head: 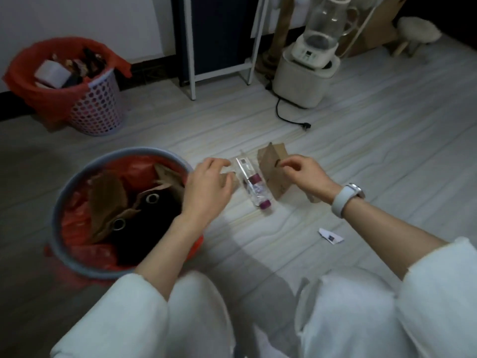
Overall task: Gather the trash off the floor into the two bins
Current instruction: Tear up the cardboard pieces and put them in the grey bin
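My left hand (209,184) hovers beside the near grey bin (55,210), its fingers curled around a small brown cardboard scrap (232,177). My right hand (302,174) pinches the top edge of a larger torn brown cardboard piece (271,164) that stands tilted on the floor. Between the hands lies a clear plastic packet with purple-capped items (251,187). A white paper scrap (330,235) lies on the floor near my right forearm. The near bin has a red liner and holds brown paper and dark material. A second bin (98,109), white and perforated with a red bag, stands at the far left, full of trash.
A white appliance with a glass jug (307,71) stands at the back, its black cord and plug (304,125) trailing on the floor. White frame legs (192,73) stand behind. A fluffy stool (415,29) is at far right. My knees fill the bottom of the view.
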`<state>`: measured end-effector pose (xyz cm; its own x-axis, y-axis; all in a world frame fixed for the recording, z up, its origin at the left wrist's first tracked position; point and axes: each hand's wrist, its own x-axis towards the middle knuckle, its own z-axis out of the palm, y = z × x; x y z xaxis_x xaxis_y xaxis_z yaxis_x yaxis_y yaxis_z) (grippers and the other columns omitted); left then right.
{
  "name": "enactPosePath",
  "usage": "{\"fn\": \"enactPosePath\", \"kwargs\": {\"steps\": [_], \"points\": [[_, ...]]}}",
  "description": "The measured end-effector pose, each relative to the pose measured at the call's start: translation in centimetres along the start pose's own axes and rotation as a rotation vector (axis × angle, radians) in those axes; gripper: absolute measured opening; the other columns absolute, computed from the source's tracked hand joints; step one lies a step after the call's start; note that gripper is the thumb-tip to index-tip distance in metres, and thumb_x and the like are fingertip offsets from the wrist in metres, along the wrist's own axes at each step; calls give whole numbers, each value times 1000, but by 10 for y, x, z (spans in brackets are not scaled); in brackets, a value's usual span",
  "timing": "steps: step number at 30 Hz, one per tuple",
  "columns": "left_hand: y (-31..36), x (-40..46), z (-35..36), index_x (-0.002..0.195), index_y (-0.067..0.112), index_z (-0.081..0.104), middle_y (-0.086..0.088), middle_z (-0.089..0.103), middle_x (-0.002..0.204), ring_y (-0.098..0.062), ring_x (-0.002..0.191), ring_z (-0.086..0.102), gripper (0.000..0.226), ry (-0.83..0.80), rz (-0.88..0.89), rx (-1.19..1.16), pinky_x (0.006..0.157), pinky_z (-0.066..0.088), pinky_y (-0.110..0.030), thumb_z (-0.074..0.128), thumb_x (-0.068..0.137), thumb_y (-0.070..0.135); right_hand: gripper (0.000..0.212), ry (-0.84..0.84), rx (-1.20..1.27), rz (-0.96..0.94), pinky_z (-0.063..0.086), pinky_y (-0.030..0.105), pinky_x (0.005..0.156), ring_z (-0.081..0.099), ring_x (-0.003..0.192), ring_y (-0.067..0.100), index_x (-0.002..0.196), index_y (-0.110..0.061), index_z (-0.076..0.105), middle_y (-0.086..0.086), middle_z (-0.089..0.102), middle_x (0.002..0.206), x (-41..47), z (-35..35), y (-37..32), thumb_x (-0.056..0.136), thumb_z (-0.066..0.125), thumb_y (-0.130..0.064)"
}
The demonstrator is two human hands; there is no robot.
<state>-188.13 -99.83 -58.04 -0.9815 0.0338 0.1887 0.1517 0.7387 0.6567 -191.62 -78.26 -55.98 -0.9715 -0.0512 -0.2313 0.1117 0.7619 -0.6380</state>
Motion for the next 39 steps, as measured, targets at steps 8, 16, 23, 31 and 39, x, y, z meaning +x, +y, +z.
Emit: {"fn": "enactPosePath", "kwargs": {"steps": [8,16,23,31,39], "points": [[3,-23,213,133,12,42,-14,43,134,-30,122,46,45,-575,-396,-21,102,39,-40,51,91,23,33,-88,-110,483,38,25,89,55,112,31,121,-4,56,20,60,120,-5,33,250,89,49,-6],[-31,-14,283,141,6,27,-21,27,143,-37,129,36,60,-368,-641,-31,105,31,-40,55,89,19,44,-132,-325,426,37,39,94,38,117,34,126,-5,42,18,43,128,4,99,356,88,58,-19],[-39,44,306,146,12,7,-21,19,147,-38,135,24,93,-131,-864,-149,110,25,-46,68,80,36,18,145,102,159,46,41,65,58,78,33,100,-3,48,13,61,87,47,69,302,95,43,-20],[-55,58,313,145,14,3,-21,51,125,-40,109,54,98,-142,-924,-179,92,47,-44,69,75,29,79,15,-41,27,48,43,88,50,115,30,142,-28,11,13,42,135,105,58,185,81,47,-64],[-68,34,277,139,17,25,-17,49,125,-34,104,54,77,-160,-880,-253,88,50,-45,63,73,29,31,171,-268,23,42,38,66,55,93,38,113,-4,44,21,52,111,112,73,178,91,46,-26]]}}
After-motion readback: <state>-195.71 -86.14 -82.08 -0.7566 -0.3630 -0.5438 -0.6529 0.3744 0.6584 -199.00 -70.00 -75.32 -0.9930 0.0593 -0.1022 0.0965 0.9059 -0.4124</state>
